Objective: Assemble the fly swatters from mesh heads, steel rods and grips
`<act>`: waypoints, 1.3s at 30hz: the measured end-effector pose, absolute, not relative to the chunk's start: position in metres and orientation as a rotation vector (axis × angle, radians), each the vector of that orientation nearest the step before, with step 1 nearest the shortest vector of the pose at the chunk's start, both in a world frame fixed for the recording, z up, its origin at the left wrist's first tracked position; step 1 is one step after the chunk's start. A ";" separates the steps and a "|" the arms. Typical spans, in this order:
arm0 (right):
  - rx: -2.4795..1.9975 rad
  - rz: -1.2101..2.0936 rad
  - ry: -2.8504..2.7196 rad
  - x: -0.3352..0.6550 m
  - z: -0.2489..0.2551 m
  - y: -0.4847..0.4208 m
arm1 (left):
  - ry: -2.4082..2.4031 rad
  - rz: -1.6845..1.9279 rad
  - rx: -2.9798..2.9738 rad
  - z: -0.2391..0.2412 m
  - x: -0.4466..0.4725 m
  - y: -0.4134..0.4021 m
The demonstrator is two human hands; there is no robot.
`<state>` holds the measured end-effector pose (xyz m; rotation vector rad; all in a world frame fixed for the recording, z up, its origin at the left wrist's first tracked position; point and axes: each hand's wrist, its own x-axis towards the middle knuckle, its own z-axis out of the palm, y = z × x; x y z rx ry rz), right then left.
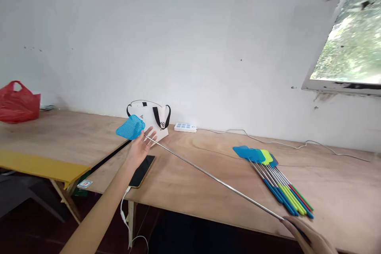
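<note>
A fly swatter with a blue mesh head (131, 127) and a long telescopic metal rod (208, 174) stretches across the wooden table (208, 158). My left hand (141, 147) reaches out with fingers apart, touching the rod just below the blue head. My right hand (309, 238) at the lower right is closed around the swatter's handle end. A bunch of several collapsed swatters (274, 178) with blue, green and red handles lies on the table to the right.
A phone (142, 171) on a white cable lies under my left wrist. A white bag with black handles (151, 119) and a power strip (185, 127) stand by the wall. A red plastic bag (18, 103) sits far left. A window (351, 43) is upper right.
</note>
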<state>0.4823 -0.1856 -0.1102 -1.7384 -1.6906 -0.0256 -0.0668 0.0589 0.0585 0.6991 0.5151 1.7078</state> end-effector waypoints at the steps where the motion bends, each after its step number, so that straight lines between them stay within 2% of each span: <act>1: -1.756 0.006 -1.670 0.476 -0.103 -0.180 | 0.511 1.740 0.719 0.056 -0.074 0.060; 6: -1.828 0.177 -1.674 0.438 -0.075 -0.156 | 0.467 1.891 0.817 0.061 -0.100 0.062; 11: -1.787 0.252 -1.712 0.430 -0.075 -0.144 | 0.432 1.945 0.905 0.069 -0.107 0.063; 20: -1.783 0.035 -1.615 0.492 -0.115 -0.149 | 0.480 1.675 0.910 0.046 -0.058 0.055; 23: -1.767 -0.026 -1.628 0.506 -0.121 -0.157 | 0.485 1.710 0.918 0.039 -0.045 0.057; 32: -1.711 0.110 -1.709 0.486 -0.106 -0.176 | 0.547 1.722 0.802 0.038 -0.045 0.067; 39: -1.647 0.097 -1.799 0.460 -0.092 -0.169 | 0.596 1.771 0.719 0.038 -0.035 0.067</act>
